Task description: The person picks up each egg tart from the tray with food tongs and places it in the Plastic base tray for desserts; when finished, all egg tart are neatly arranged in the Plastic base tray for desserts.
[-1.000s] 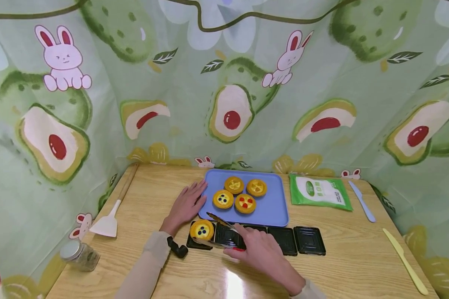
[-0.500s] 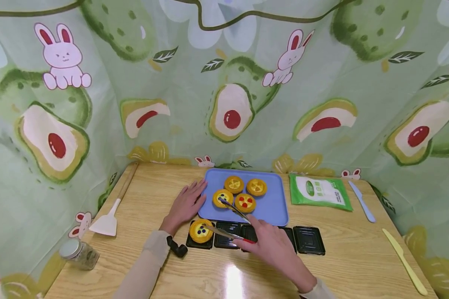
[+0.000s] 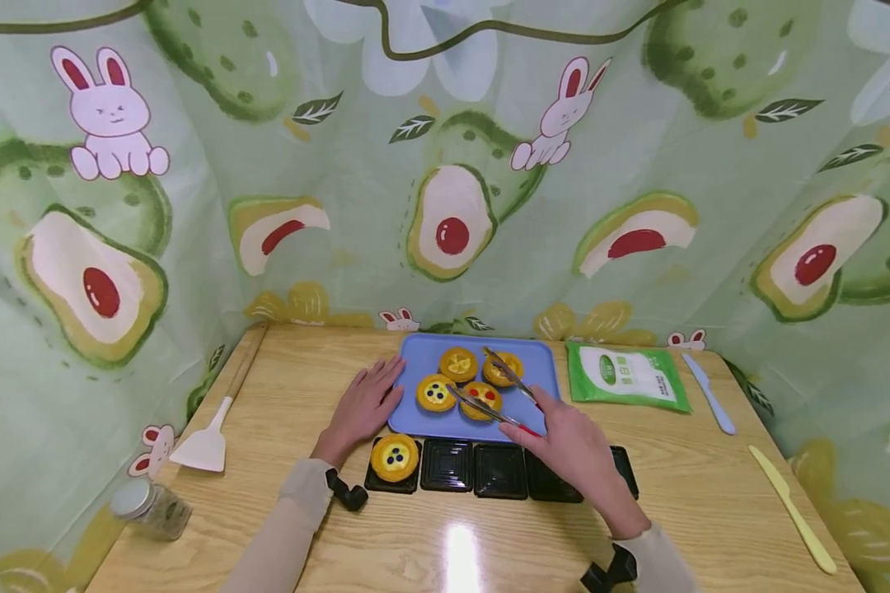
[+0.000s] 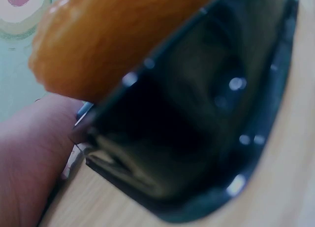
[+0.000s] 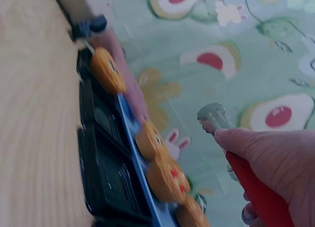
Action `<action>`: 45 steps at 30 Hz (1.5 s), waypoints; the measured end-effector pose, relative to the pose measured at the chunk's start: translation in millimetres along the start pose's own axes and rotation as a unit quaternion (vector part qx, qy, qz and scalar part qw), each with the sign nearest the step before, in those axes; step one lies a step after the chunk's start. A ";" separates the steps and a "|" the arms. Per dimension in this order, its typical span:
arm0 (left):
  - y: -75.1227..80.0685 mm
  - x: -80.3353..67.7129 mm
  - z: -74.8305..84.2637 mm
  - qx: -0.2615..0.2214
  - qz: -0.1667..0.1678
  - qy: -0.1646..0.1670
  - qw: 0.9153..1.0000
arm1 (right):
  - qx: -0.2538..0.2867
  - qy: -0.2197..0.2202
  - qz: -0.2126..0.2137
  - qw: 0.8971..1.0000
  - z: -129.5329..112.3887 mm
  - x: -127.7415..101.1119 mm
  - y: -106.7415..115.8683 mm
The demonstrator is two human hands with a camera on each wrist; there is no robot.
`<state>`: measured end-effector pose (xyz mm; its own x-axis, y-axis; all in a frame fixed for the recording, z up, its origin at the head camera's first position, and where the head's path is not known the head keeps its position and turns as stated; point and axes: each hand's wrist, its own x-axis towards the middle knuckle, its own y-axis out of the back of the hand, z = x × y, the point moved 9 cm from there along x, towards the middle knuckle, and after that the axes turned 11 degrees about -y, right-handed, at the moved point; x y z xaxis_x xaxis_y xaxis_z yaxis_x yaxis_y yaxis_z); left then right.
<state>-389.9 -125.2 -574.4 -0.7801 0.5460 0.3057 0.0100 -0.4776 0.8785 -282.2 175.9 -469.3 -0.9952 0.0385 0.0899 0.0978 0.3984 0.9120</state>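
Observation:
My right hand (image 3: pixel 574 441) grips red-handled metal tongs (image 3: pixel 515 380). The arms of the tongs stand spread over the egg tarts on a blue tray (image 3: pixel 540 364). One tip overlaps the pale-topped tart (image 3: pixel 517 364) at the right. The other lies between the blue-dotted tart (image 3: pixel 432 395) and the red-dotted tart (image 3: pixel 486 389). Another pale-topped tart (image 3: pixel 457 364) sits behind them. Fingers spread, my left hand (image 3: pixel 363 405) rests at the tray's left edge. Near that wrist, a second blue-dotted tart (image 3: pixel 395 458) sits in a black plastic container (image 4: pixel 197 123).
Several black containers (image 3: pixel 447 466) line up in front of the tray. A green-and-white packet (image 3: pixel 626 375), a blue knife (image 3: pixel 708 394) and a yellow knife (image 3: pixel 793 511) lie rightward. At the left are a spatula (image 3: pixel 206 445) and a glass jar (image 3: pixel 152 509).
My right hand has carried the spread tongs from around the tart in the container, up and right over the tray. The left hand stays at the tray's edge.

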 end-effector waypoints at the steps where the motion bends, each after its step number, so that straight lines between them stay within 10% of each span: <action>1: 0.4 -0.6 -0.4 0.002 -0.001 0.001 1.000 | 0.001 -0.007 -0.005 1.000 4.8 3.1 0.1; 16: -1.4 -0.2 -2.1 0.005 -0.004 0.003 1.000 | -0.020 -0.070 -0.034 0.997 66.0 38.2 -9.0; 45: -0.7 -0.7 -2.0 -0.001 -0.011 0.011 1.000 | -0.077 -0.060 -0.050 0.994 66.8 51.5 -34.8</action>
<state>-390.6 -126.7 -575.9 -0.7938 0.5406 0.2787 -0.0084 -0.4680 0.8837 -337.0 225.3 -523.1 -0.9919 0.1189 -0.0438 -0.0113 0.2616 0.9651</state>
